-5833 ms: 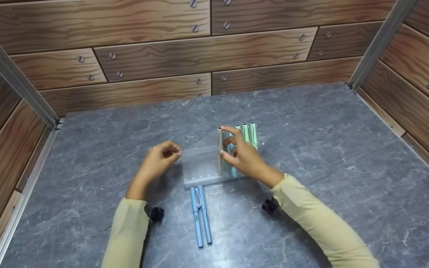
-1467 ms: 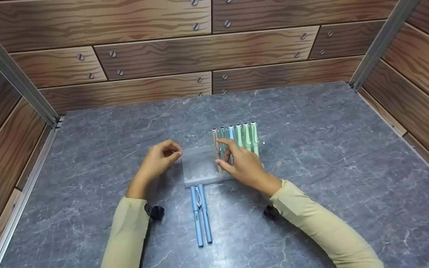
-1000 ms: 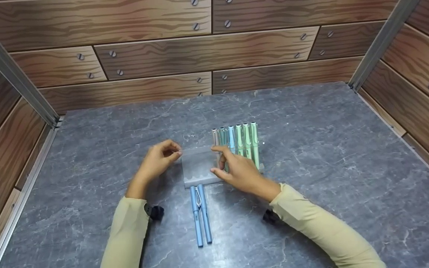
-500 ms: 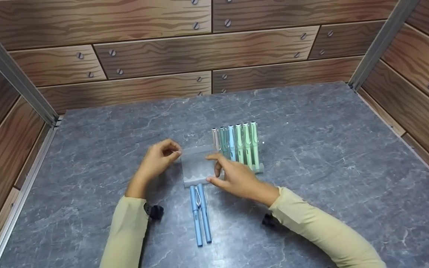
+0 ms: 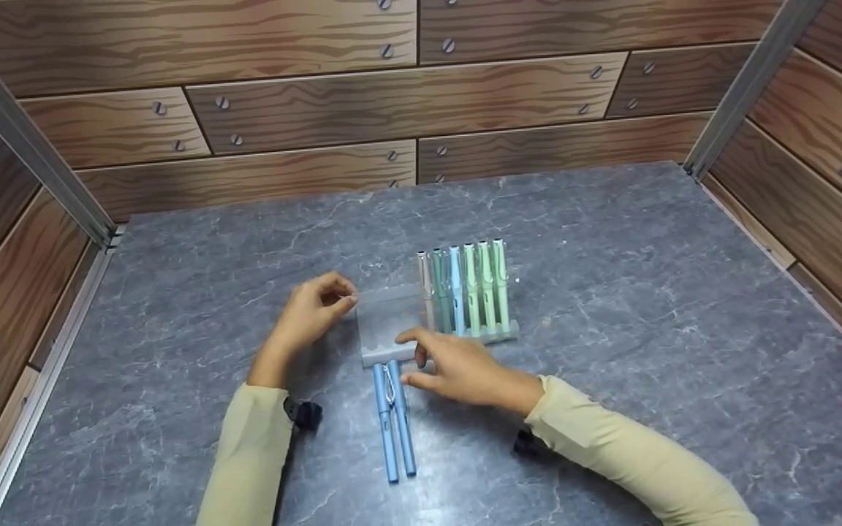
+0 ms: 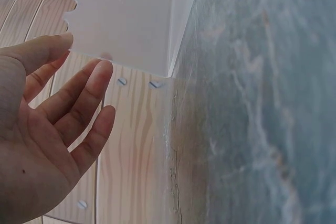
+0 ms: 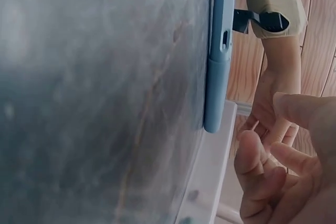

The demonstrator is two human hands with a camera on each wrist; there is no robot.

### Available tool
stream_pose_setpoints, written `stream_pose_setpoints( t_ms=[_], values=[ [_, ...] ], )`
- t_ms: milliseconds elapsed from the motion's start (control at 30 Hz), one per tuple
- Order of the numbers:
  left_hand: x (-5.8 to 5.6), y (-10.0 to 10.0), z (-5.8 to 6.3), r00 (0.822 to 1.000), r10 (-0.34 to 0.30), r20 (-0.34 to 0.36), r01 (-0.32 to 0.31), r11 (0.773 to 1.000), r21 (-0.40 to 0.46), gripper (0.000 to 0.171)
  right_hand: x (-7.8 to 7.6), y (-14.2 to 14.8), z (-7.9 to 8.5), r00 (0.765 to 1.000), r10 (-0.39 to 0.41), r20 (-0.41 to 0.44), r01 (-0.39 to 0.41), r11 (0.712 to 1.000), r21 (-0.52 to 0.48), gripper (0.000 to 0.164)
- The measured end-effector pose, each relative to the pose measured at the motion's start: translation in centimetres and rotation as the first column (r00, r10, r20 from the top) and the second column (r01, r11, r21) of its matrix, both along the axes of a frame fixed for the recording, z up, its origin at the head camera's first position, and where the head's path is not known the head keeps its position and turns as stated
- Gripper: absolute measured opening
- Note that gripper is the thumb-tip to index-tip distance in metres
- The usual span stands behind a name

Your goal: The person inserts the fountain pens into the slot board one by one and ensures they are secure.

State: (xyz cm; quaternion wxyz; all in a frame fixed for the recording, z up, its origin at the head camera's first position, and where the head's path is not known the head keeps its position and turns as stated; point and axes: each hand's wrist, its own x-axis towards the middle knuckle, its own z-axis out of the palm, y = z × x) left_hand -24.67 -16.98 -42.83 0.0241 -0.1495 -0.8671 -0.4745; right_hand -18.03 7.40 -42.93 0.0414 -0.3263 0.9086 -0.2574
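Note:
A clear plastic pen rack (image 5: pixel 389 319) stands mid-table, its left part bare and its right part holding several upright pens: three light green pens (image 5: pixel 487 292), a light blue pen (image 5: pixel 455 285), a teal pen (image 5: pixel 439 274) and a pinkish-grey pen (image 5: pixel 425 274). At its left edge my left hand (image 5: pixel 311 310) pinches the rack between thumb and forefinger; the other fingers spread loosely in the left wrist view. My right hand (image 5: pixel 465 370) holds nothing, thumb and forefinger apart beside the cap ends of two blue pens (image 5: pixel 387 438) lying side by side in front of the rack.
The grey marbled table (image 5: pixel 611 256) runs back to wood-pattern walls (image 5: pixel 304 124) with metal corner posts (image 5: pixel 742 88). A black wrist camera (image 5: pixel 305 416) sits on the left sleeve.
My right hand has let go of the pinkish-grey pen, now upright in the rack, and has come down and left towards the two blue pens. My left hand stays at the rack's edge.

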Motion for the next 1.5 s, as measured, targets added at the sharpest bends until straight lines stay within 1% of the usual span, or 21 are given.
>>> stream_pose_setpoints(
  t_ms=[133, 233, 367, 600, 900, 1000, 1233, 1500],
  values=[
    [0.0, -0.1, 0.0, 1.0, 0.0, 0.026, 0.0, 1.0, -0.001, 0.009, 0.3, -0.2, 0.0, 1.0, 0.009, 0.017, -0.009, 0.999, 0.035, 0.052],
    [0.1, -0.2, 0.0, 0.999, -0.001, 0.039, 0.001, 1.0, -0.009, 0.009, 0.5, -0.3, 0.1, 0.999, 0.012, 0.045, -0.015, 0.999, 0.05, 0.053],
    [0.1, -0.2, 0.0, 1.0, -0.004, 0.028, 0.004, 1.0, -0.013, 0.009, 0.6, -0.6, 0.0, 0.995, 0.026, 0.092, -0.032, 0.998, 0.062, 0.054],
    [0.1, 0.0, -0.1, 1.0, -0.004, 0.015, 0.004, 1.0, 0.003, 0.008, 0.4, -0.8, -0.5, 0.991, 0.031, 0.133, -0.044, 0.995, 0.09, 0.058],
    [0.1, -0.1, -0.2, 1.0, 0.0, -0.001, 0.0, 1.0, 0.005, 0.007, 0.2, -0.8, -1.0, 0.988, 0.056, 0.145, -0.071, 0.992, 0.101, 0.057],
    [0.1, -0.1, -0.3, 1.0, 0.0, -0.006, 0.0, 1.0, -0.007, 0.007, 0.1, -0.9, -1.0, 0.986, 0.066, 0.156, -0.083, 0.991, 0.105, 0.059],
    [0.1, -0.2, -0.1, 0.999, -0.003, 0.034, 0.003, 1.0, -0.003, 0.008, -0.1, -1.1, -1.1, 0.985, 0.056, 0.162, -0.08, 0.986, 0.144, 0.062],
    [0.0, 0.0, 0.0, 1.0, -0.003, 0.011, 0.003, 1.0, 0.001, 0.007, -0.2, -1.2, -1.1, 0.983, 0.07, 0.168, -0.094, 0.986, 0.14, 0.061]
  ],
)
